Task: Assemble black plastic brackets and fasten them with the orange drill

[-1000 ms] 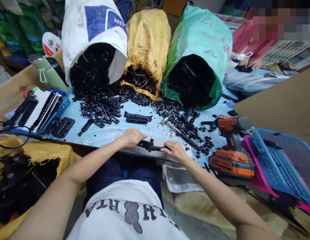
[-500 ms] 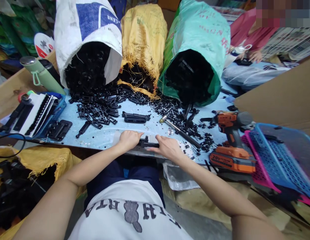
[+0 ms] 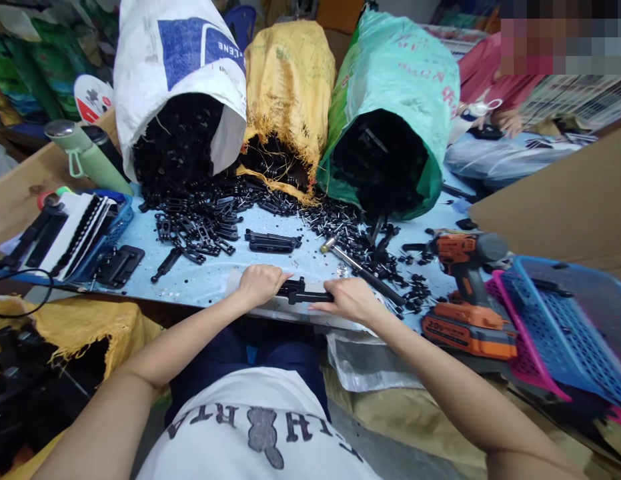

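Between my hands, at the front edge of the blue table, is a long black plastic part with a raised joint in its middle. My left hand is closed around its left end. The right end is pinched by my right hand, thumb below and fingers on top. Just beyond lies a similar black assembly, flat on the table. A hammer with a brass-coloured face and dark handle rests behind my right hand, beside loose screws and small black pieces.
Three sacks spill black parts at the back: white, yellow and green. An orange cordless drill and blue basket stand right. Left are a green flask and a filled blue basket. Another person's hand shows far right.
My right hand has shifted right along the black part, so more of it shows between my hands. My left hand keeps its hold. The whole view has tilted slightly.
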The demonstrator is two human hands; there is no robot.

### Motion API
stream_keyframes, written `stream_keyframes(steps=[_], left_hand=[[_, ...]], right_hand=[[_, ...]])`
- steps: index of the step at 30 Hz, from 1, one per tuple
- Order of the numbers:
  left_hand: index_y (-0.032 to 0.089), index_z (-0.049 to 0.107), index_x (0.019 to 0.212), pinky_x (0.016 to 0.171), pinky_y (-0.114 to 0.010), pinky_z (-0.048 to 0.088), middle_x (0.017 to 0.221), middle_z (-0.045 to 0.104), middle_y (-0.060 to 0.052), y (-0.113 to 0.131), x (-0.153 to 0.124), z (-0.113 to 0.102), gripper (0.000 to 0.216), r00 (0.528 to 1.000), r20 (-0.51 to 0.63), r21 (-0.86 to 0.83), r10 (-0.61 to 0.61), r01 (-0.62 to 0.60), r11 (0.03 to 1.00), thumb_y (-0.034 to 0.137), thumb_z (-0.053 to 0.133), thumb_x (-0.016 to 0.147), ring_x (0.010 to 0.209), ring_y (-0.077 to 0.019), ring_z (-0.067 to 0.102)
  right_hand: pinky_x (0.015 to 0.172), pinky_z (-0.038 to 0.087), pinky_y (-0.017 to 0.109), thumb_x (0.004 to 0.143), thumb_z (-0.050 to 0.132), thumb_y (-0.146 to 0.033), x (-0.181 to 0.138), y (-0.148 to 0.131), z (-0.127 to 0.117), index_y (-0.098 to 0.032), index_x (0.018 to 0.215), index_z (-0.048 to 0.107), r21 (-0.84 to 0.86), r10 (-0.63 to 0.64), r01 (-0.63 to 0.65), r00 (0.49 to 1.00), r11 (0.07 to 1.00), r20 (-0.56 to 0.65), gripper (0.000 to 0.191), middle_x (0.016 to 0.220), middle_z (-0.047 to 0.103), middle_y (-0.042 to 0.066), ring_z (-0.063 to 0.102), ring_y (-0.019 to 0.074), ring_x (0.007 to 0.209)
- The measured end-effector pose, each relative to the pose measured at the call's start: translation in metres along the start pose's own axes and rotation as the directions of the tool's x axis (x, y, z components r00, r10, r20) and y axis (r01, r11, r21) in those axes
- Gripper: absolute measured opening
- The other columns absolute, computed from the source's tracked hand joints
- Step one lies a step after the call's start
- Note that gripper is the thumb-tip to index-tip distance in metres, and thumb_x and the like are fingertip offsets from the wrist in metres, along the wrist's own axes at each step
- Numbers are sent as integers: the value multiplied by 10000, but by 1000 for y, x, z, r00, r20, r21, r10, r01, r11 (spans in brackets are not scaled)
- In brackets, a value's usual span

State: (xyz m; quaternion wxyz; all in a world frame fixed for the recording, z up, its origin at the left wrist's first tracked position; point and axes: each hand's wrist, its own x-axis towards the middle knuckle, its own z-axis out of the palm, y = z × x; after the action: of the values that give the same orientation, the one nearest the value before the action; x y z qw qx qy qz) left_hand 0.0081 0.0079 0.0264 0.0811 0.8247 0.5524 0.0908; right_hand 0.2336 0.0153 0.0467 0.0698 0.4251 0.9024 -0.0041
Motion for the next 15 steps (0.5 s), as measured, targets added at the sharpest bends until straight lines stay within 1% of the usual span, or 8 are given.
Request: stream_keyframes(steps=[2,4,7,8,10,13,14,15], left_hand=[[142,660,713,582,-261,389,684,674,-97,-3,-4,-3,549,993,8,-21,117,-117,993,504,307,927,657,-182,633],[156,637,665,560,-258,384,617,644,-79,-4,-11,-6,598,966,-12,-118,260,-259,958,514,241,935,594,-161,609],[167,614,669,561,-245,403,581,615,-63,3,-30,-14,697,891,-162,-372,423,-452,810,515,74,939,565,-133,585],[165,608,677,564,-240,412,579,612,-64,8,-37,-17,720,872,-215,-454,439,-487,746,519,35,934,561,-126,581],[162,593,683,553,-232,424,572,609,-67,21,-50,-22,733,860,-280,-592,427,-505,628,522,4,928,543,-116,571],[166,562,647,534,-238,444,551,590,-72,43,-65,-23,759,866,-349,-712,359,-494,499,562,-33,902,524,-117,562],[169,561,644,544,-249,457,554,582,-77,49,-69,-21,788,872,-373,-720,316,-487,495,572,-72,884,534,-124,566],[169,571,658,569,-268,474,570,579,-87,54,-72,-18,835,880,-392,-703,267,-474,530,563,-137,862,564,-136,577]], right_hand=[[545,257,273,841,216,-714,-12,8,1,-165,643,560,44,-34,33,999,998,8,678,578,586,86,527,169,540],[543,258,278,868,98,-681,-23,9,-3,-175,610,524,171,-174,190,979,967,-104,710,553,558,67,492,150,514],[554,288,283,898,17,-615,-33,-1,-21,-196,578,456,392,-343,453,883,801,-320,687,515,485,34,450,140,505],[553,297,285,908,22,-598,-35,-7,-28,-202,578,442,453,-373,517,850,726,-372,665,505,462,26,442,140,504],[539,309,287,928,42,-560,-35,-22,-37,-210,584,424,560,-413,600,800,571,-436,622,488,427,12,429,139,492],[506,334,286,916,-5,-563,-30,-50,-27,-222,563,400,659,-405,665,743,353,-533,636,458,381,0,407,136,457],[514,357,291,904,-8,-584,-26,-59,-18,-223,565,410,669,-361,667,743,328,-563,648,468,389,5,422,142,471],[544,388,304,891,9,-612,-22,-69,-7,-222,583,437,675,-293,653,758,345,-583,656,498,420,19,456,156,513]])
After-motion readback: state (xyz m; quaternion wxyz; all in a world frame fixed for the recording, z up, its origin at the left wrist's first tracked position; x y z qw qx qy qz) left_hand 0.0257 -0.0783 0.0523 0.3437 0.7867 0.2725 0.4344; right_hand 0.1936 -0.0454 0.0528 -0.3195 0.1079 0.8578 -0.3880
